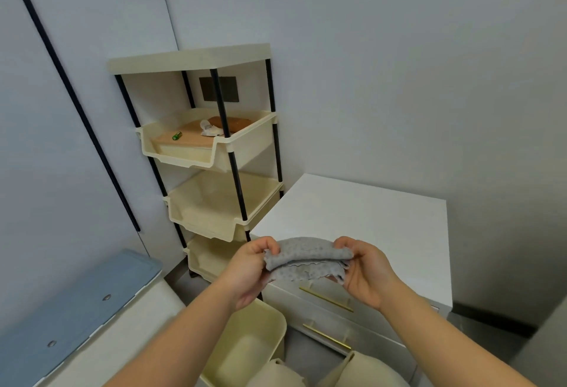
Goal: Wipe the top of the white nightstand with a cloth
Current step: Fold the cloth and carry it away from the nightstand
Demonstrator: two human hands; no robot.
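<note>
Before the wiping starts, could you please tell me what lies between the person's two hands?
In the head view, a folded grey textured cloth spans the gap, pinched by the left hand and right hand above the white nightstand's front edge.

A grey, dimpled-textured cloth with scalloped edges [306, 259] is folded into loose layers and held in the air above the front left corner of the white, square-topped nightstand [362, 221], off its surface. The nightstand's flat top is bare; slim brass-coloured handles cross its drawer fronts.

No readable text, label, brand or number anywhere.
</note>
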